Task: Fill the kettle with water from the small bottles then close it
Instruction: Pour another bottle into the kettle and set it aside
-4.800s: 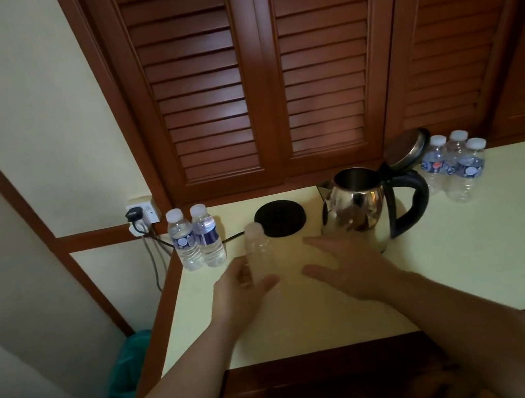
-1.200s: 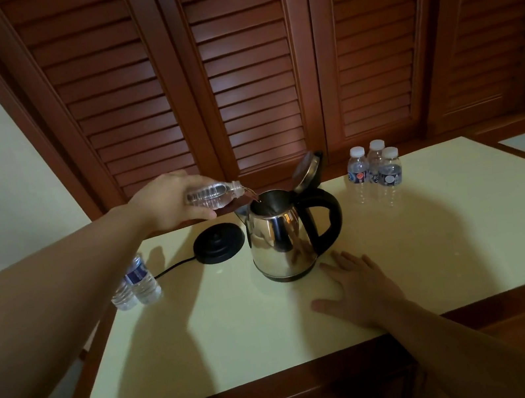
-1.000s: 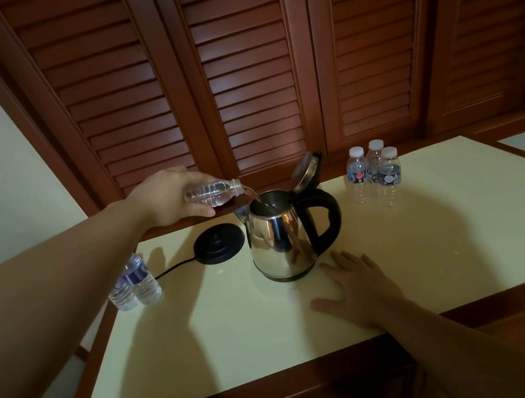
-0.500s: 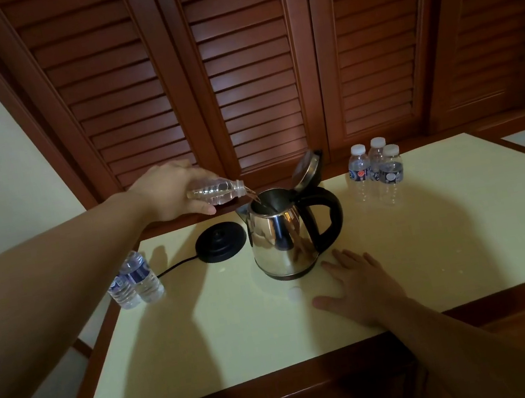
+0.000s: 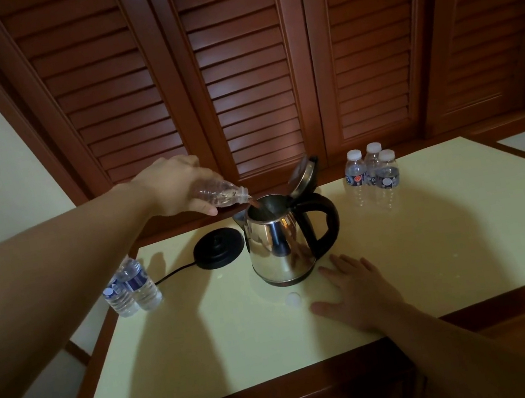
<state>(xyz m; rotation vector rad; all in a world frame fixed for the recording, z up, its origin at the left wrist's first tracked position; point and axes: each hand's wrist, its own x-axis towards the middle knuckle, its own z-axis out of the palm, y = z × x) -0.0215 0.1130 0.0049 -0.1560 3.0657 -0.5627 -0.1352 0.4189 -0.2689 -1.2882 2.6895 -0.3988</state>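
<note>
**One bottle tipped over the open kettle**

Your left hand (image 5: 175,185) holds one small clear bottle (image 5: 220,196), fingers (image 5: 204,210) curled around its body. The bottle's long axis lies nearly level, slanting slightly down to the right, with its uncapped mouth pointing at the kettle's opening. A thin stream of water runs from the mouth into the kettle (image 5: 280,241).

The single steel kettle stands upright on the table (image 5: 434,239), near its middle. Its spout faces left, toward the bottle; its black handle (image 5: 322,223) faces right. Its lid (image 5: 303,171) is hinged up and back, tilted over the handle side.

Your right hand (image 5: 361,288) lies flat on the table just right of the kettle's foot, fingers straight and spread, holding nothing.

One round black base (image 5: 219,247) sits just left of the kettle, apart from it, with a cord leading off to the left. One white cap (image 5: 294,298) lies on the table in front of the kettle, near your right thumb.

Counted bottles: two capped ones (image 5: 133,288) stand together at the table's left edge; three capped ones (image 5: 373,176) stand clustered at the back, right of the kettle. With the one in hand, six in all.
</note>
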